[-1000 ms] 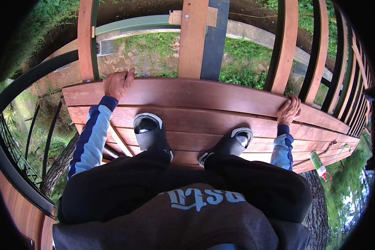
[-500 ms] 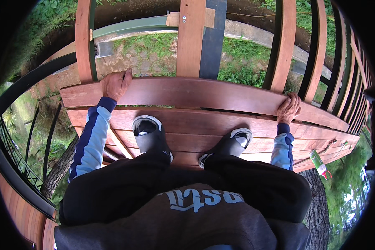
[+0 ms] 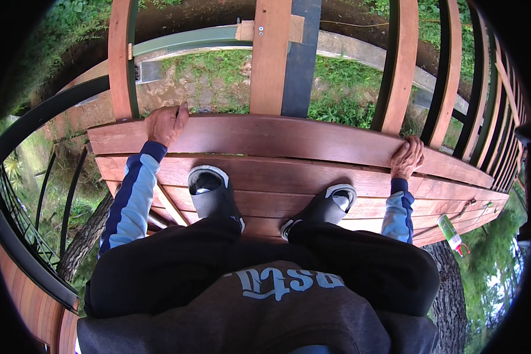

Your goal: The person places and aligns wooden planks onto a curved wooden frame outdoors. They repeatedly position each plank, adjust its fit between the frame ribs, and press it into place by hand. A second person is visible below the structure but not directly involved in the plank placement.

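A long reddish-brown deck board [image 3: 271, 137] lies across the joists in front of my feet. Near its left end, my left hand [image 3: 166, 125] is closed over the far edge. My right hand [image 3: 407, 158] curls round the same board toward its right end, its fingertips partly hidden. Just nearer to me are the laid deck boards [image 3: 259, 186], with a thin dark gap between them and the held board, widest in the middle and right.
My shoes [image 3: 209, 192] stand on the laid boards. Beyond the held board, wooden joists [image 3: 269, 65] and a dark beam [image 3: 301, 65] span open gaps above grass and soil. A green-and-white bottle [image 3: 449, 232] with a red tip lies at right. A black metal railing [image 3: 23, 135] curves at left.
Both hands have drawn the board slightly toward me, mostly at its left and middle. Its gap to the laid boards is narrower. My feet have stayed put.
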{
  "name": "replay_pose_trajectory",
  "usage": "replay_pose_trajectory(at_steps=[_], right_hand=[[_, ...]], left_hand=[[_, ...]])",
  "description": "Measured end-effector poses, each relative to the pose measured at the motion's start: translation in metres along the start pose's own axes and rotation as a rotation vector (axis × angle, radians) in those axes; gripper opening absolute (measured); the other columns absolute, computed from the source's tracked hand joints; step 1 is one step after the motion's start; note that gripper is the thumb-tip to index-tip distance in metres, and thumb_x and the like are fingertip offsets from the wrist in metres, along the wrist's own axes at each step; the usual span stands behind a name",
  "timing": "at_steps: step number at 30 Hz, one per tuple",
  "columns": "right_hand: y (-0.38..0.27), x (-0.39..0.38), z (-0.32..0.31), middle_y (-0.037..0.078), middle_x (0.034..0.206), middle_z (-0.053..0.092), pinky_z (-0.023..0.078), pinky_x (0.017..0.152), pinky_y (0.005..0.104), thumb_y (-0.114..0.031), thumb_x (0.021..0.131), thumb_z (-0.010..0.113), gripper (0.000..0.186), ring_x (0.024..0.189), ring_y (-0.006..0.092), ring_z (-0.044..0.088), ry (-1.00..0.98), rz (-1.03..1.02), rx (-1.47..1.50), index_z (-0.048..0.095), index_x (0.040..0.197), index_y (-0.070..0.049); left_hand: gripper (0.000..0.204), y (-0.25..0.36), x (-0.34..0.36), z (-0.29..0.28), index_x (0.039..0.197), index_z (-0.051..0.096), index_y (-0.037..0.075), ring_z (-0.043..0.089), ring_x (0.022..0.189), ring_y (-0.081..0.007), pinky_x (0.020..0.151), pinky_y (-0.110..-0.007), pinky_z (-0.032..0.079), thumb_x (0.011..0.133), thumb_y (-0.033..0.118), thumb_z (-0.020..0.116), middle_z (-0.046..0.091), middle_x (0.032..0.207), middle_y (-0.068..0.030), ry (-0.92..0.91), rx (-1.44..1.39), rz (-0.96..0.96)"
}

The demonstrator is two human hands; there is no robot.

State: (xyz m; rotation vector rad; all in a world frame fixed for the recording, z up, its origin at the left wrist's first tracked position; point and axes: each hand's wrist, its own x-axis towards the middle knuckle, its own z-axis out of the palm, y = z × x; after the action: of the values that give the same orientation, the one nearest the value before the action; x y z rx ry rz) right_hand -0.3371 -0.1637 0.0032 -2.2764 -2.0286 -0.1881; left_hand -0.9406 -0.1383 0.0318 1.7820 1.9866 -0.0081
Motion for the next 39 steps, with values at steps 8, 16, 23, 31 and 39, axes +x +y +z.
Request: replay_pose_trajectory(at_steps=[8, 16, 23, 31, 39], right_hand=[[-0.002, -0.001, -0.001, 0.006, 0.119, 0.055, 0.025, 0.101, 0.045, -0.025, 0.092, 0.037, 0.028, 0.123, 0.0277, 0.042, -0.012, 0.016, -0.051, 0.058, 0.105, -0.012], [0.0, -0.001, 0.002, 0.004, 0.119, 0.054, 0.025, 0.1, 0.0434, -0.024, 0.091, 0.039, 0.027, 0.122, 0.0255, 0.042, -0.015, 0.023, -0.013, 0.058, 0.106, -0.012], [0.01, -0.002, 0.007, 0.011, 0.121, 0.055, 0.03, 0.1, 0.0466, -0.024, 0.09, 0.041, 0.031, 0.12, 0.0312, 0.044, 0.041, -0.089, -0.023, 0.057, 0.109, -0.007], [0.024, -0.001, 0.021, 0.012, 0.118, 0.054, 0.03, 0.099, 0.0446, -0.023, 0.092, 0.038, 0.029, 0.119, 0.0323, 0.042, 0.015, -0.085, 0.012, 0.056, 0.108, -0.007], [0.029, -0.003, 0.027, 0.012, 0.121, 0.054, 0.03, 0.098, 0.045, -0.023, 0.092, 0.037, 0.03, 0.121, 0.0329, 0.042, 0.023, -0.066, -0.047, 0.056, 0.109, -0.007]], left_hand=[[0.048, -0.002, 0.0, 0.002, 0.063, 0.063, 0.006, 0.059, 0.063, -0.0376, 0.06, -0.045, 0.046, 0.088, 0.045, 0.047, 0.059, 0.063, -0.0184, -0.009, -0.004, -0.017], [0.047, 0.002, 0.001, 0.001, 0.065, 0.065, 0.008, 0.06, 0.064, -0.0369, 0.061, -0.046, 0.047, 0.088, 0.042, 0.043, 0.061, 0.066, -0.0181, -0.014, 0.081, -0.022], [0.049, 0.001, 0.003, 0.002, 0.064, 0.067, 0.01, 0.062, 0.063, -0.0358, 0.063, -0.046, 0.049, 0.087, 0.045, 0.041, 0.062, 0.064, -0.0165, -0.146, 0.076, -0.135], [0.047, 0.004, 0.001, -0.008, 0.065, 0.066, 0.01, 0.062, 0.066, -0.037, 0.066, -0.046, 0.049, 0.087, 0.042, 0.041, 0.062, 0.065, -0.0174, -0.09, 0.049, -0.034], [0.045, 0.007, 0.002, -0.011, 0.068, 0.069, 0.009, 0.064, 0.072, -0.0353, 0.073, -0.044, 0.05, 0.086, 0.042, 0.043, 0.065, 0.069, -0.0177, -0.143, 0.102, -0.079]])
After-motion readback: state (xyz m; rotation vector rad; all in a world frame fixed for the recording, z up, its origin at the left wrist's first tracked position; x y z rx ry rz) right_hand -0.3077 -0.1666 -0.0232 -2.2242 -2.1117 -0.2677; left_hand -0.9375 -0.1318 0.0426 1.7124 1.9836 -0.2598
